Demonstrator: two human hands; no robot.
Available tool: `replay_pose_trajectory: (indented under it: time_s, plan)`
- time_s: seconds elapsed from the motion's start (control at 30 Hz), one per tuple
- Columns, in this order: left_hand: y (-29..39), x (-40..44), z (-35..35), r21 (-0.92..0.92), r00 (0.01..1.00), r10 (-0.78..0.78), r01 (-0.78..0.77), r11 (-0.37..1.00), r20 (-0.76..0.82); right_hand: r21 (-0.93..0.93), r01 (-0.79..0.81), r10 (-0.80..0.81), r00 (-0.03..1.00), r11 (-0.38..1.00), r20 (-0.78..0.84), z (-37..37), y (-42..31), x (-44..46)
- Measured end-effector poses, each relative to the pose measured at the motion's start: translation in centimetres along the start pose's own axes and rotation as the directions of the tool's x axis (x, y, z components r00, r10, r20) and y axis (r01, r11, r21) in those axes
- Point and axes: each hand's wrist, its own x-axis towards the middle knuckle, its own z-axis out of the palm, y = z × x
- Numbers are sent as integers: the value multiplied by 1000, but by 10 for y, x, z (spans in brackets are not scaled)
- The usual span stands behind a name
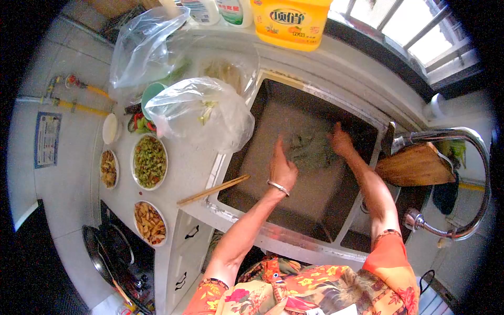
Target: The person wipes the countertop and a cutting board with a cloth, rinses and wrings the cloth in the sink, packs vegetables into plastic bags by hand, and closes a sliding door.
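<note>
Inside sink (325, 202), left hand (282, 170) and right hand (342, 143) apart (cannot tell if gripping), blurred greenish bits (307, 148) between; open room toward front edge; chopsticks (214, 190) overhang left rim.

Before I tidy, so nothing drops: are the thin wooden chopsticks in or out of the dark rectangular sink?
Mostly out: the chopsticks lie across the sink's left rim, one end over the white counter, the other jutting inward.

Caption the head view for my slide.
Left hand and right hand over the sink, chopsticks lying across its edge.
</note>
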Motion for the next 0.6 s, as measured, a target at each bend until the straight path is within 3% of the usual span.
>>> replay_pose_trajectory:
  time_s: [0.03, 0.07, 0.1, 0.13, 0.17, 0.23, 0.27, 0.3, 0.33, 0.37, 0.4, 0.43, 0.5, 0.53, 0.57, 0.6]
  plan:
    - [-11, -5, 9, 1, 1000, 0, 0, 1000, 1, -119, 41, -44, 999, 992, -20, 11, -4, -9]
    - [-22, -9, 20, -89, 956, -264, 276, 957, 131, -238, 76, -88, 995, 968, -41, 23, -9, -19]
    - [-27, -14, 29, -141, 827, -488, 537, 832, 278, -250, 151, -174, 982, 956, -69, 52, -1, -22]
    - [-25, -18, 36, -144, 827, -487, 538, 830, 280, -267, 224, -258, 961, 937, -97, 83, 8, -25]
    - [-23, -20, 44, -381, 629, -660, 776, 503, 411, -193, 337, -366, 920, 921, -141, 122, 26, -18]
    - [-20, -17, 47, -511, 399, -703, 858, 59, 588, 214, 324, -273, 932, 921, -237, 110, -22, -66]
    - [-16, -14, 39, -537, 371, -616, 837, -102, 695, 362, 169, -146, 985, 917, -90, 52, -74, -106]
    - [-20, -13, 39, -538, 363, -561, 824, -180, 744, 481, -6, -32, 997, 877, 72, 6, -112, -138]
    - [-25, -11, 38, -527, 353, -503, 810, -258, 789, 546, 75, -105, 994, 835, 25, 20, -110, -151]
    - [-45, -16, 47, -494, 569, -469, 822, 285, 676, 604, 156, -174, 984, 782, -29, 32, -109, -158]
    - [-68, -22, 57, -333, 742, -310, 578, 745, 594, 678, 325, -284, 943, 659, -176, 23, -119, -163]
    - [-71, -27, 61, -536, 739, -307, 656, 532, 599, 680, 325, -281, 943, 657, -179, 25, -118, -157]
    - [-78, -36, 67, -778, 733, -301, 626, -53, 610, 349, 88, -138, 983, 933, 122, 54, -104, -130]
    - [-65, -31, 54, -689, 615, -428, 725, -23, 662, 46, 309, -311, 950, 950, 38, 97, -63, -99]
    - [-54, -29, 45, -586, 482, -551, 810, -16, 681, -293, 439, -472, 881, 850, -48, 141, -23, -68]
    - [-50, -31, 40, -588, 483, -554, 808, -15, 678, -207, 384, -383, 923, 900, 47, 131, -9, -48]
